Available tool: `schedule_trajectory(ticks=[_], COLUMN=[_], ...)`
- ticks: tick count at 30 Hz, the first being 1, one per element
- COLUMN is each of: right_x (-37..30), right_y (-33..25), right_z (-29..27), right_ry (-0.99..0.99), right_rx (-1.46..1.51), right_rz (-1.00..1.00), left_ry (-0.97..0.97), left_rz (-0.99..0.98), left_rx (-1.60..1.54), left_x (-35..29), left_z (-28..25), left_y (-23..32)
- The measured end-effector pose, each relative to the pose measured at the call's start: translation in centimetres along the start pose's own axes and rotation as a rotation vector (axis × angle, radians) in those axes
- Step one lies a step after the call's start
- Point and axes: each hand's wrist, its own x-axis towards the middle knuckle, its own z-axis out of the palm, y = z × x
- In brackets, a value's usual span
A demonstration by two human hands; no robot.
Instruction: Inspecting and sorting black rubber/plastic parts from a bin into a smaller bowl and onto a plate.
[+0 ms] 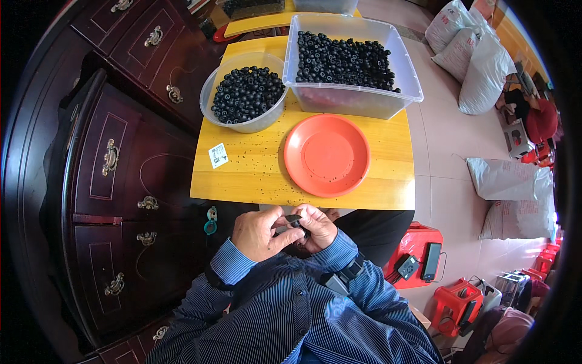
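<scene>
My left hand (257, 235) and my right hand (319, 232) meet just below the near edge of the table, in front of my shirt. Between their fingertips sits a small dark piece (293, 218), pinched from both sides. Fingers cover much of it, so I cannot tell its exact kind or whether it is one piece or two. Beyond the hands, a shallow orange-red plastic plate (327, 188) lies on the yellow table (242, 185), with only a few dark specks in it.
A round clear tub (209, 108) and a larger rectangular clear bin (351, 100) hold many small round black parts. Dark crumbs and a white label (218, 155) lie on the table. Dark wooden drawers (109, 170) stand left; white sacks (485, 73) and red stools (458, 306) stand right.
</scene>
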Motion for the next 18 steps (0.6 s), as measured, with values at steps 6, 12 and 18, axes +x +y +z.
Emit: schedule_trajectory(ticks=[6, 12, 18], right_x=[-0.1, -0.1, -0.2], right_y=[-0.1, 0.1, -0.2], right_z=[0.0, -0.5, -0.2], right_ry=[-0.008, -0.017, 0.042], right_rx=[0.000, 0.005, -0.053], right_rz=[-0.001, -0.012, -0.001], left_ry=[-0.022, 0.032, -0.009], left_rz=[-0.007, 0.022, 0.042], left_rx=[0.089, 0.076, 0.122], left_x=[0.0, -0.2, -0.5], left_z=[-0.1, 0.9, 1.0], left_y=[0.1, -0.7, -0.5])
